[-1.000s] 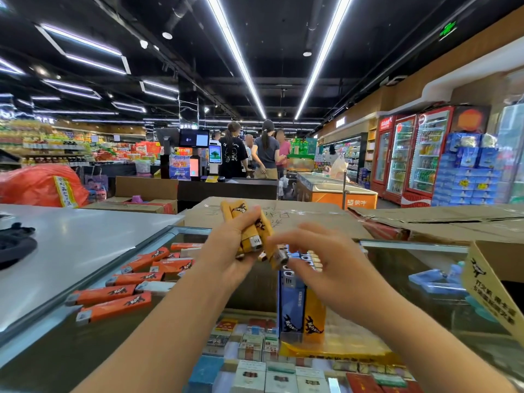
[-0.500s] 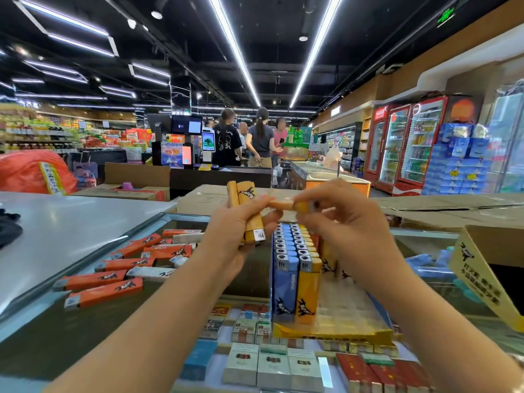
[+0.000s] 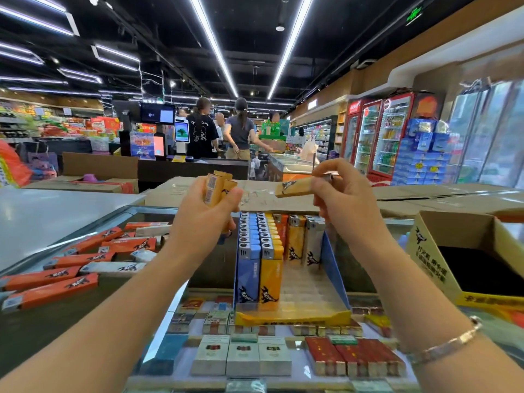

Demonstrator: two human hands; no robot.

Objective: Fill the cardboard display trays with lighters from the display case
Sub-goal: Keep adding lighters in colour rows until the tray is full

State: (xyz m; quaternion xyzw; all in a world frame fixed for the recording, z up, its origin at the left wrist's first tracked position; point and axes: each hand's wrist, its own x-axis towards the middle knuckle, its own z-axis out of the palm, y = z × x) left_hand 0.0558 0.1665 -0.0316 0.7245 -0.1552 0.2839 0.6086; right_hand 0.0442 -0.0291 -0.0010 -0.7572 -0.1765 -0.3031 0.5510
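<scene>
1. supermarket glass counter carries the cardboard display tray, part filled, straight below and between both hands.
2. right hand pinches 1 yellow lighter, long axis near level; it needs turning upright, and is nearer the tray's bare right side.
3. left hand grips a yellow lighter bundle; count hidden.
4. loose orange lighters lie left.

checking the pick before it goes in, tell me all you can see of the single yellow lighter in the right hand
The single yellow plastic lighter is a slim rectangular body with a black animal logo near its free end. It lies roughly level above the blue-and-yellow cardboard display tray, apart from it. The right hand pinches its metal-topped end, which the fingers mostly hide.
</scene>
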